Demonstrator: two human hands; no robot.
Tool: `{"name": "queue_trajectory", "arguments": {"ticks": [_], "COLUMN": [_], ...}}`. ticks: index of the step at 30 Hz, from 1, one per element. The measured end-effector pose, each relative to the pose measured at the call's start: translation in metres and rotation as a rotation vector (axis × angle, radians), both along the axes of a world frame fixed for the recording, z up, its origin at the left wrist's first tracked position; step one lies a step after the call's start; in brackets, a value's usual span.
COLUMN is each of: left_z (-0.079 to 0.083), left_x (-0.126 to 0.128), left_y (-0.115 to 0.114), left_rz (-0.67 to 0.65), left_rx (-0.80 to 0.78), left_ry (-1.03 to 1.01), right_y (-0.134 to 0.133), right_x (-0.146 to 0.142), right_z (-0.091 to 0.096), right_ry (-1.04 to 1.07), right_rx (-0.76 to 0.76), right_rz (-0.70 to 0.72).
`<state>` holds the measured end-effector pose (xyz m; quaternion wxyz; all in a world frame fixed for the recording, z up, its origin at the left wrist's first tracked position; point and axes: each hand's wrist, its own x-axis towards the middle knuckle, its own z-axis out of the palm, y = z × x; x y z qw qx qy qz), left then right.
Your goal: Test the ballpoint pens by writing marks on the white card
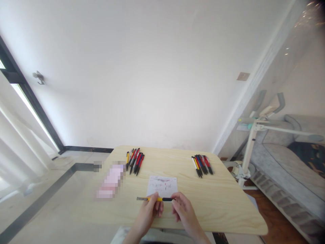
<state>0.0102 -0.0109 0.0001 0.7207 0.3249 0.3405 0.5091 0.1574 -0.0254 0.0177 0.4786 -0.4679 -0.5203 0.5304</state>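
Observation:
A yellow pen (167, 199) with a black grip lies level across both my hands, just above the table's near side. My left hand (151, 207) pinches its yellow barrel, and the metal-coloured end sticks out to the left. At the black end, the fingertips of my right hand (183, 207) close around the tip, which they hide. Under and just beyond the pen is a white sheet of paper (162, 184) with dark and red marks; my hands overlap its near edge.
On the wooden table (215, 200), several pens (135, 161) lie bunched at the far left, and several more pens (201, 165) at the far right. A blurred pink item (111, 181) is by the left edge. Exercise equipment (250, 149) stands right of the table, before a grey sofa (279, 159).

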Motion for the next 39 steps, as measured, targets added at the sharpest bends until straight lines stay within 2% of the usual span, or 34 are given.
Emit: {"name": "queue_trajectory", "arguments": {"ticks": [8, 14, 39], "left_z": [0.003, 0.002, 0.007], "left_x": [0.000, 0.000, -0.002], "left_y": [0.000, 0.001, -0.001], "left_rz": [-0.002, -0.012, -0.028], "left_rx": [0.004, 0.029, 0.080], "left_ry": [0.022, 0.058, 0.161], "right_y": [0.002, 0.002, 0.000], "right_x": [0.000, 0.001, -0.004], "right_z": [-0.013, -0.010, -0.021], "right_ry": [0.028, 0.041, -0.038], "right_rx": [0.020, 0.033, 0.045], "right_rz": [-0.087, -0.083, -0.081]}}
